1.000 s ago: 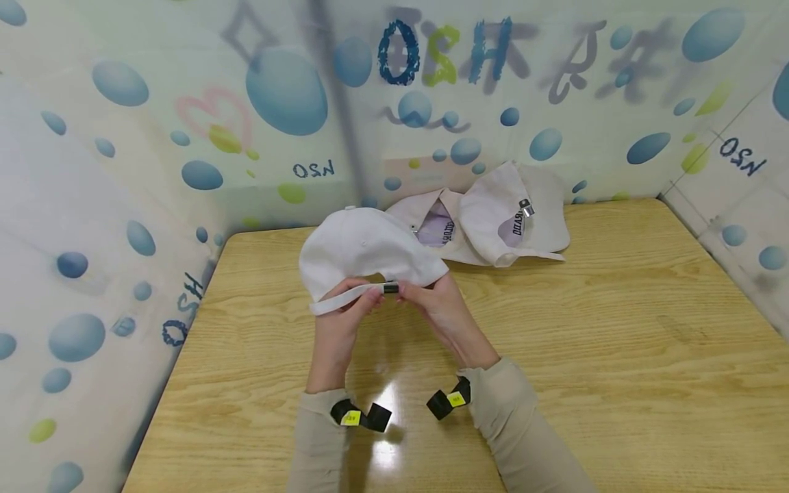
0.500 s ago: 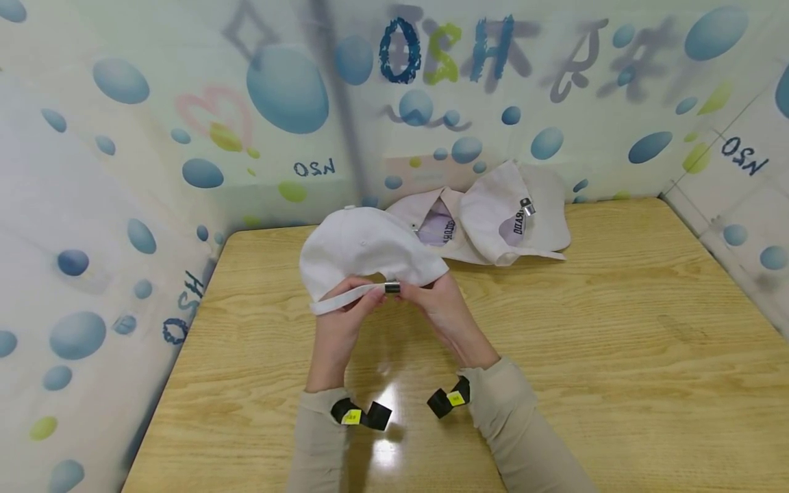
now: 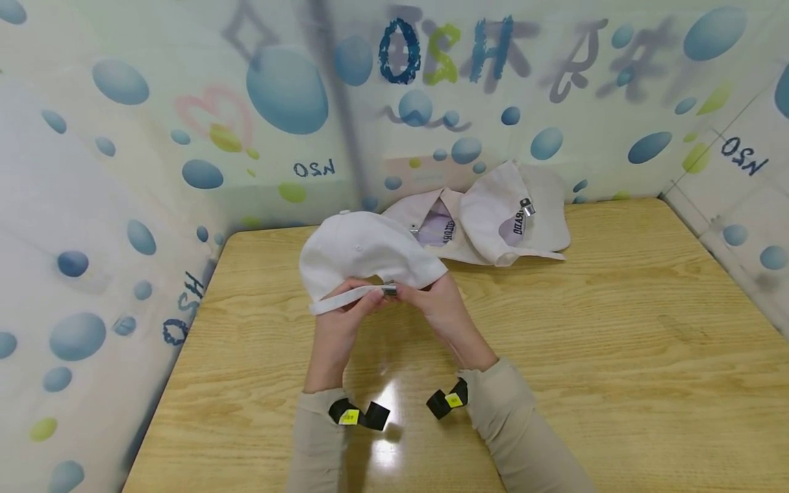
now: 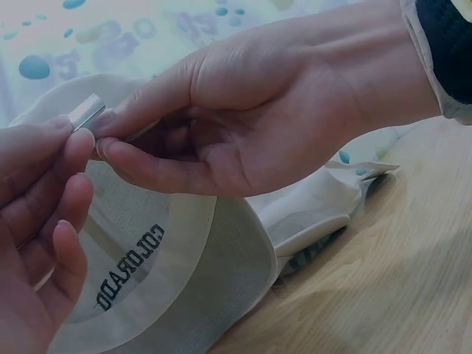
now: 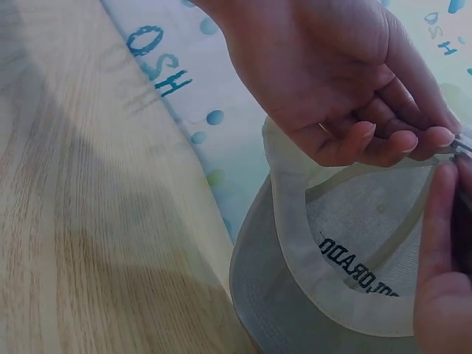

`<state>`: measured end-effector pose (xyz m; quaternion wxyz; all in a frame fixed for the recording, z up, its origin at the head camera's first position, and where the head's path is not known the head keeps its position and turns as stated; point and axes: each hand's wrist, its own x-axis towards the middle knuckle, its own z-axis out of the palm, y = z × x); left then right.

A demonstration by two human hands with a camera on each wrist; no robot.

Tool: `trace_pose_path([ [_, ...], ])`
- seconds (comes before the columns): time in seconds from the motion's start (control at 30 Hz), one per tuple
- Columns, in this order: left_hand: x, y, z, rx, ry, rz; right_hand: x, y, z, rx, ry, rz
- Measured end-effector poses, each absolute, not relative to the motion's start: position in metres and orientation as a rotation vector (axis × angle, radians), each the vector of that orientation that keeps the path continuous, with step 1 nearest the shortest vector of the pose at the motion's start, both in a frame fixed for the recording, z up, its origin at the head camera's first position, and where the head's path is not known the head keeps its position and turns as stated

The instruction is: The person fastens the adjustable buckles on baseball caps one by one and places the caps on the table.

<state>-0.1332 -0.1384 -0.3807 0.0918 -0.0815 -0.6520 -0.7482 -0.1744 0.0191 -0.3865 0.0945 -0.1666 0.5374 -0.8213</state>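
Just now, the white fabric baseball cap (image 3: pixel 370 243), just left of the frame's centre, has been tipped slightly, and its small silver metal buckle (image 3: pixel 389 290) has been turned. Its narrow white fabric strap (image 3: pixel 345 298) is pinched by the fingers of the left hand (image 3: pixel 339 325); the buckle's other end is gripped by those of the right hand (image 3: pixel 442 308). Seemingly, the fastening is being worked, neither grip having been released.

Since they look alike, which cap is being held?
The leftmost white cap, its strap held by the left hand and right hand; the other two caps lie farther right, unheld.
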Motion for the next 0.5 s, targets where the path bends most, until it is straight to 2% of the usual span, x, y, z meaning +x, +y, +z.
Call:
trace_pose_path([
  [0.3, -0.134, -0.137, -0.38, -0.231, -1.999, -2.206, -0.176, 0.019, -0.388, -0.526, 1.568, -2.437],
  [0.5, -0.131, -0.133, -0.369, -0.29, -2.135, -2.091, -0.176, 0.022, -0.387, -0.532, 1.301, -2.528],
])
